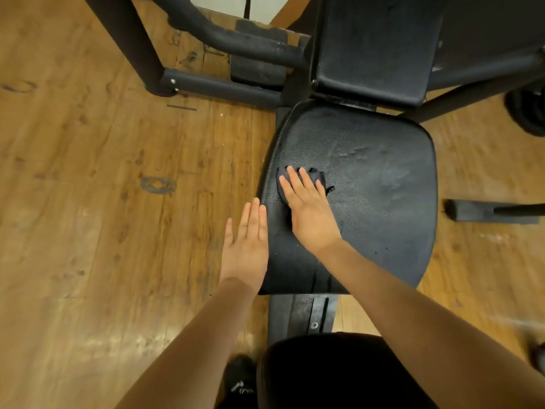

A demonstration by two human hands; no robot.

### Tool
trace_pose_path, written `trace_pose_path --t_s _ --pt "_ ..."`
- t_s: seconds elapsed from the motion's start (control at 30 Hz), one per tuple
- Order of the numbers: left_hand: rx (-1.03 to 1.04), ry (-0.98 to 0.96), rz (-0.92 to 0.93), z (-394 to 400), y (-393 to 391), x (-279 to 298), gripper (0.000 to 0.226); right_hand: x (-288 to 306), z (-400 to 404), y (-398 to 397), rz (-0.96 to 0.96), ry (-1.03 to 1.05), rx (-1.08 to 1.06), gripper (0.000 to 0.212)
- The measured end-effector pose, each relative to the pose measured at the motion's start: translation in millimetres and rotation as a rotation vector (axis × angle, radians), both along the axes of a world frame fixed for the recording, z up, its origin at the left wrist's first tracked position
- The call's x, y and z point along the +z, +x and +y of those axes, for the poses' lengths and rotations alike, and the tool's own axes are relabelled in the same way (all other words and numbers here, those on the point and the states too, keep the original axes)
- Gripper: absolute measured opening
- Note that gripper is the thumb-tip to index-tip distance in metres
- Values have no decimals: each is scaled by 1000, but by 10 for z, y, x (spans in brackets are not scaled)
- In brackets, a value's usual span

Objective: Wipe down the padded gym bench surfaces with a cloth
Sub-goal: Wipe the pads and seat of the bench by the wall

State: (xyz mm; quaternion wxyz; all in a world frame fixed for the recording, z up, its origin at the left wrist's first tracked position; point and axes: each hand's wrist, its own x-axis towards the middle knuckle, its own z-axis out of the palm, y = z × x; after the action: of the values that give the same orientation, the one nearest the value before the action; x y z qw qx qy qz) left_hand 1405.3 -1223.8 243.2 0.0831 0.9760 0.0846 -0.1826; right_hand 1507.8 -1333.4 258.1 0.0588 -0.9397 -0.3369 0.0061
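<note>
The right hand [309, 214] presses a dark cloth [315, 177] flat on the seat pad [383, 196] near its left edge — fingers straight, slightly apart (cloth mostly hidden beneath them). The left hand [246, 246] hovers beside the pad, fingers straight, holding nothing — contact unclear.

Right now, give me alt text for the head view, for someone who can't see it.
A right hand presses a dark cloth flat on a black padded seat, fingers straight. The left hand lies open at the seat's left edge. A backrest rises behind, over a wooden floor.
</note>
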Motion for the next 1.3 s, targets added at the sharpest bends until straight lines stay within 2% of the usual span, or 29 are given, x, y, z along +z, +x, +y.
trace_pose_path --t_s 0.13,0.3,0.43,0.67,0.77,0.87,0.93,1.07,1.13,1.3 --pt "10 25 -17 -24 -3 -11 107 -125 -24 -83 -73 42 23 75" --pt "27 14 -33 -38 -12 14 107 -161 -117 -162 -167 -83 138 83" --pt "10 15 -31 -6 -24 35 116 -244 -115 -231 -246 -62 164 78" --pt "26 -19 -107 -43 -100 20 114 -471 -326 -399 -333 -66 312 61" --pt "7 -3 -178 -105 -97 -44 111 -458 -603 -295 -374 -80 346 73" --pt "-10 -108 -296 -137 -113 -129 104 -462 -1234 -223 -384 -137 259 86" --pt "-11 -139 -386 -160 -123 -246 101 -484 -1770 -169 -387 -162 199 87" --pt "7 -130 -632 -252 -99 -527 99 -511 -2593 -167 -400 -171 17 64" --pt "36 -100 -701 -291 -72 -592 98 -516 -2733 -186 -381 -133 -48 60" --pt "23 -60 -705 -273 -62 -618 99 -592 -2659 -204 -410 -20 -144 56"
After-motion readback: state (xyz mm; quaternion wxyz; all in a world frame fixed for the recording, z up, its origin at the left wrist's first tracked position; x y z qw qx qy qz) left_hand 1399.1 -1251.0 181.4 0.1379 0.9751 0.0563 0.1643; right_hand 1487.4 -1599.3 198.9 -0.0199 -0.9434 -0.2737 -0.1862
